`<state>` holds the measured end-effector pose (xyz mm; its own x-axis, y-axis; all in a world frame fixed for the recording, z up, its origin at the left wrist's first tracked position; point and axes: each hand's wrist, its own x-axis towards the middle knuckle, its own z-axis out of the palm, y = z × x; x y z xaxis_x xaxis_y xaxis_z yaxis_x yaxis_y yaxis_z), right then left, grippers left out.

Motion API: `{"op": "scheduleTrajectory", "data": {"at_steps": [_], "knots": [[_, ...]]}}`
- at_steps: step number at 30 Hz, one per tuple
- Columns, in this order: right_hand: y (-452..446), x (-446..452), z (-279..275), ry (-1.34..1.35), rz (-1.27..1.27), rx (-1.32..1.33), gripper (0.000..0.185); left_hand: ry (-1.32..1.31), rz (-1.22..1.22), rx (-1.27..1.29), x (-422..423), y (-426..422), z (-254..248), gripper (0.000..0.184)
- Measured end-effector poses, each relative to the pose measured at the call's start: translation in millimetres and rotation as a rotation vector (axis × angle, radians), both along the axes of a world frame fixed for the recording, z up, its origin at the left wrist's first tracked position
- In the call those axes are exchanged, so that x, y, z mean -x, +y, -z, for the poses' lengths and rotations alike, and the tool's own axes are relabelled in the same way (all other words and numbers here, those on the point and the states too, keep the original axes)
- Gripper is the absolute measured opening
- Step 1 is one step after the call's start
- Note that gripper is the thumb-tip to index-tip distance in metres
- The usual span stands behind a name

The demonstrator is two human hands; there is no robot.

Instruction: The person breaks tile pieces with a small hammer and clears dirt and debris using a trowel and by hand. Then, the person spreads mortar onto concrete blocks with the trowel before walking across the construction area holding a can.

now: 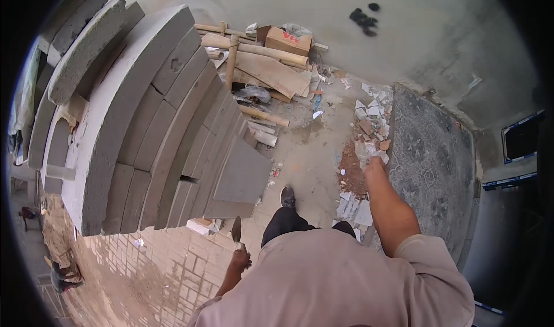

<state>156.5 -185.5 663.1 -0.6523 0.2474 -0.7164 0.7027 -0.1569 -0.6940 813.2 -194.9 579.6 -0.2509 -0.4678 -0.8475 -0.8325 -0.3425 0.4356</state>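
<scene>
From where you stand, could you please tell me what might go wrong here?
The bare right hand is at the rubble, so a jagged piece might cut it. The left hand holds a trowel close to the stacked blocks, so a careless swing could strike them. The shoe stands between blocks and rubble, so a sideways step might cause a stumble.

right hand (375, 163): fingers indistinct | trowel (236, 230): handle mostly hidden by left hand (240, 258) | block stack (167, 116): cut off above
</scene>
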Motion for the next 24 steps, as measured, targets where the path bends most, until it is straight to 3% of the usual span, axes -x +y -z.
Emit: {"op": "scheduleTrajectory", "data": {"at_steps": [2,3,4,5,6,7,8,9,10,12,13,15,17,20,24], "knots": [[-110.8,19.1,-30.2,-0.020,0.094,-0.197,0.038,0.025,-0.035,-0.018,38.8,-54.0,-15.0,0.023],[-162.5,22.9,-54.6,-0.028,0.052,0.000,0.039,0.007,-0.104,-0.043,61.4,-77.4,-24.9,0.024],[-213.4,5.2,-91.0,0.109,-0.152,0.218,0.042,-0.062,-0.247,-0.059,86.3,-99.3,-39.3,0.023],[-264.1,-13.4,-129.0,0.236,-0.342,0.457,0.047,-0.024,-0.231,-0.054,111.5,-120.6,-53.5,0.025],[-289.4,-38.1,-195.3,0.176,-0.731,0.822,0.083,0.009,-0.220,-0.051,132.1,-137.3,-63.4,0.029],[-318.8,-63.5,-240.5,0.076,-0.866,0.801,0.117,0.039,-0.191,-0.045,151.2,-152.5,-70.3,0.028],[-336.5,-78.9,-262.3,0.206,-1.128,0.874,0.131,0.061,-0.175,-0.055,173.0,-168.3,-81.2,0.028],[-338.8,-91.1,-288.8,0.325,-1.287,0.759,0.128,0.081,-0.172,-0.067,192.7,-179.1,-92.8,0.028],[-352.2,-95.8,-279.6,0.684,-1.392,0.639,0.116,0.063,-0.166,-0.077,211.4,-188.6,-100.9,0.028],[-341.9,-95.6,-260.1,0.912,-1.380,0.542,0.044,0.155,-0.151,-0.073,251.3,-209.3,-113.2,0.024],[-323.2,-88.4,-249.0,0.774,-1.325,0.560,0.017,0.146,-0.149,-0.076,271.1,-216.5,-119.9,0.024],[-280.0,-49.9,-195.2,0.981,-1.358,0.307,0.020,0.287,-0.175,-0.040,314.8,-230.0,-131.8,0.020],[-226.6,2.0,-119.1,0.723,-1.353,0.123,0.029,0.321,-0.174,-0.037,356.5,-243.4,-144.2,0.019],[-130.4,62.6,-48.8,0.189,-1.191,0.057,0.017,0.378,-0.166,-0.044,428.8,-264.3,-163.8,0.021],[-77.7,100.1,-49.7,-0.038,-1.273,0.046,0.029,0.372,-0.041,-0.066,534.8,-280.4,-183.1,0.031]]}}
